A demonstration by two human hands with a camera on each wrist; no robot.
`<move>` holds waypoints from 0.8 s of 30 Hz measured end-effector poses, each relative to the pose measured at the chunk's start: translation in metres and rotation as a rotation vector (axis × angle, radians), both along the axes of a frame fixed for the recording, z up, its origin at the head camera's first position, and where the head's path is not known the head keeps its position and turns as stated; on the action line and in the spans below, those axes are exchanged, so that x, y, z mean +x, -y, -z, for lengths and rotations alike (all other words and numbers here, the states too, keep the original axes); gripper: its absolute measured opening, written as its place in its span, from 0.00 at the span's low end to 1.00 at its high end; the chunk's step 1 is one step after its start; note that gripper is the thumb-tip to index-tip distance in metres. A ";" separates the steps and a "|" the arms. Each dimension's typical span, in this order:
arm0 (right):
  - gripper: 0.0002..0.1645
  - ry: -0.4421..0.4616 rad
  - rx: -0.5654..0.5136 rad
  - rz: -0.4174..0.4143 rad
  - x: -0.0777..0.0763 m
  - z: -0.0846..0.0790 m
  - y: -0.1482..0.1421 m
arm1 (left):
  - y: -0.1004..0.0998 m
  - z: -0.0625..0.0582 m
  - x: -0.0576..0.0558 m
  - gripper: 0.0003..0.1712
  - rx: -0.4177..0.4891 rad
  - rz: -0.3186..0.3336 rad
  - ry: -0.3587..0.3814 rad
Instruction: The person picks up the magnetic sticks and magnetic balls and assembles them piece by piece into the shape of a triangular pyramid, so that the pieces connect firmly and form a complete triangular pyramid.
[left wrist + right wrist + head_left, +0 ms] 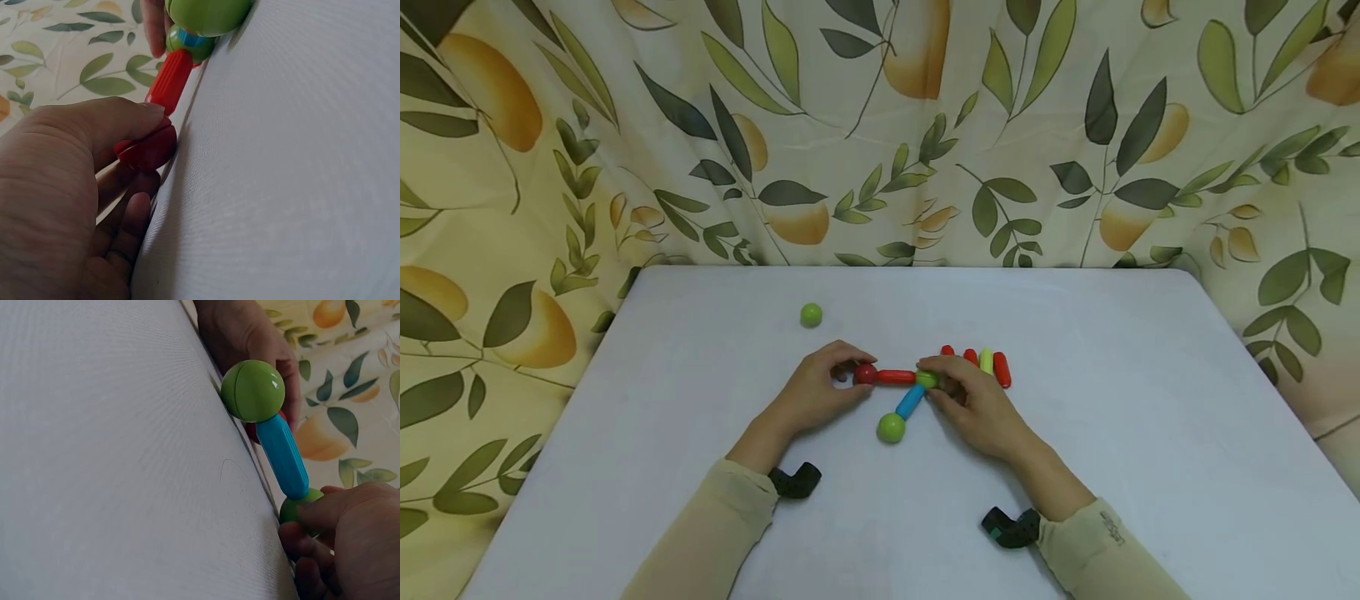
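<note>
At the middle of the white counter [1075, 467], the person's left hand [811, 392] is pinching a dark red plastic ball [866, 373] between thumb and fingertips, and the right hand [973, 400] is pinching a green plastic ball [927, 379], its fingers curled over it. Between the two balls a short red plastic rod [896, 377] is lying with its long axis running from 9 o'clock to 3 o'clock, touching a ball at each end, so each hand is sitting at one end of the same line. From the green ball under the right hand, a blue plastic rod [910, 401] is slanting away toward 7 o'clock, ending in a second, larger-looking green plastic ball [891, 427] that is lying free between the two wrists, slightly nearer the right hand.

Just beyond the right hand, toward 1 o'clock, a small row of loose rods [988, 363], red ones and one yellow-green, is lying side by side. A lone green ball [811, 314] is resting well apart, at 11 o'clock from the left hand.
</note>
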State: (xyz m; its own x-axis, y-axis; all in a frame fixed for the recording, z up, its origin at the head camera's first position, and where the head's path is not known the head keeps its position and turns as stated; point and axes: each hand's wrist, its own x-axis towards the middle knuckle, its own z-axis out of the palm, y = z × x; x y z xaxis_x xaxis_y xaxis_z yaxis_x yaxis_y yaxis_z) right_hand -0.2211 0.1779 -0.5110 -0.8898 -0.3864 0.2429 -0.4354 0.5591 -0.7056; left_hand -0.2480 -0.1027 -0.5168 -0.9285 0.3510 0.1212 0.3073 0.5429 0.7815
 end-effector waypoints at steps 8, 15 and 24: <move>0.26 0.025 -0.042 0.017 0.002 0.000 0.002 | 0.003 0.006 0.004 0.19 0.001 -0.004 0.006; 0.21 -0.010 -0.068 0.113 0.003 -0.010 0.002 | 0.002 0.003 0.001 0.18 0.007 0.010 -0.035; 0.19 -0.033 -0.054 0.242 0.000 -0.023 -0.006 | 0.002 0.002 -0.001 0.19 0.017 0.020 -0.037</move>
State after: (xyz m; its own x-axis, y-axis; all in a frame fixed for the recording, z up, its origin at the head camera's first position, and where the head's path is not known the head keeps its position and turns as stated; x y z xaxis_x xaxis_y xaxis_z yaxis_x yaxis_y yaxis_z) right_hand -0.2213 0.1839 -0.4883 -0.9462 -0.1484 0.2875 -0.3162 0.6119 -0.7250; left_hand -0.2490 -0.1046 -0.5191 -0.9162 0.3669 0.1611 0.3465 0.5235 0.7784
